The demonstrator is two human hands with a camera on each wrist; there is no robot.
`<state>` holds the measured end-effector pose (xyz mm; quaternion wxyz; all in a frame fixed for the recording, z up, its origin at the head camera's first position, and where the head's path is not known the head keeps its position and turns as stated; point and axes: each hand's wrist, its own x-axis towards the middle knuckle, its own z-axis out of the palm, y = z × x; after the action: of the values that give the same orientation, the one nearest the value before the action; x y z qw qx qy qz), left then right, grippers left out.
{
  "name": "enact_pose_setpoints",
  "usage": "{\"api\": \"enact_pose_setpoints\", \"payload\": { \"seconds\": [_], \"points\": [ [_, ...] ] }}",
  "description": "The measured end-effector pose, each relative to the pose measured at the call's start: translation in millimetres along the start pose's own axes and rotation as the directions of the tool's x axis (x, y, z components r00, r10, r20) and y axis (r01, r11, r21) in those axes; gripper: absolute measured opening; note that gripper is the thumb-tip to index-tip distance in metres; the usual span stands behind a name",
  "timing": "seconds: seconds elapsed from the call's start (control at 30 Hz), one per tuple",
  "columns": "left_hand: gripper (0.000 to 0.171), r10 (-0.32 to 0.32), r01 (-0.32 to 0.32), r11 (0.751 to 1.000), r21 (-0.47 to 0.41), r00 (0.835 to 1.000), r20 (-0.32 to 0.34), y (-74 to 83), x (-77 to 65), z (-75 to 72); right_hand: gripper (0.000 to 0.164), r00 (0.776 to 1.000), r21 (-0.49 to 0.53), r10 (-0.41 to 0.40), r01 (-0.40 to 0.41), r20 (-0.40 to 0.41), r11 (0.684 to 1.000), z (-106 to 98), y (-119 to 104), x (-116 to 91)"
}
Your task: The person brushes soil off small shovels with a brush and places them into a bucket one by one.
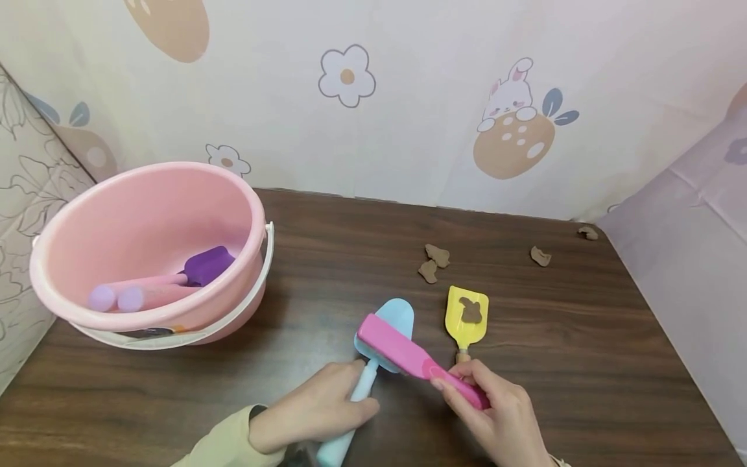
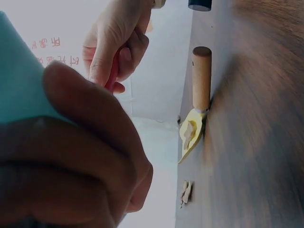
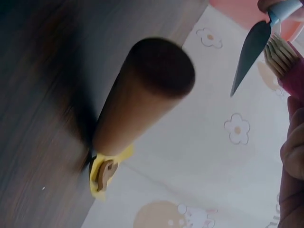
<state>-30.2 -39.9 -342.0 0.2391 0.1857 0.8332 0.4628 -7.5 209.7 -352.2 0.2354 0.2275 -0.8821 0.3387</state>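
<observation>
Left hand: bare. Pale khaki-green long sleeve behind it, plain fabric, loosely creased, cuff ending at the wrist. Black band showing between hand and cuff. Dark blurry piece below the wrist, can't identify. Right hand: bare, pale cuff edge just behind, mostly cropped.

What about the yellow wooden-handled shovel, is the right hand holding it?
No, the right hand holds a pink pale-bristled brush; the yellow wooden-handled shovel lies apart.

A purple shovel lies inside the pink bucket.
</observation>
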Motion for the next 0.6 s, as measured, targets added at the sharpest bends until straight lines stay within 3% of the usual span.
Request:
{"api": "enact_pose_setpoints", "payload": {
  "seconds": [0.2,0.3,0.43,0.53,0.6],
  "points": [
    [0.013,0.0,0.0,1.0,-0.01,1.0,0.018,4.0,0.4,0.8,0.024,0.999,0.025,-0.031,0.03,0.04,0.999,2.3,-3.5,0.8],
    [0.014,-0.009,0.009,1.0,-0.009,0.999,0.036,5.2,-0.3,0.7,0.026,0.998,0.01,-0.011,0.01,0.064,1.0,2.5,-1.1,1.1],
    [0.013,0.007,-0.007,1.0,0.006,1.0,0.028,4.3,-1.6,0.9,0.016,0.998,0.003,0.018,-0.019,0.068,1.0,3.4,7.0,0.5],
    [0.013,0.027,-0.027,0.999,0.022,1.0,0.013,2.8,-3.2,1.7,0.024,0.999,-0.009,0.029,-0.029,0.045,1.0,1.4,16.5,-1.2],
    [0.012,0.029,-0.03,0.999,0.02,0.999,0.017,2.4,-4.2,1.7,0.021,0.999,-0.064,0.045,-0.044,0.017,0.997,-3.0,23.9,-1.5]
  ]
}}
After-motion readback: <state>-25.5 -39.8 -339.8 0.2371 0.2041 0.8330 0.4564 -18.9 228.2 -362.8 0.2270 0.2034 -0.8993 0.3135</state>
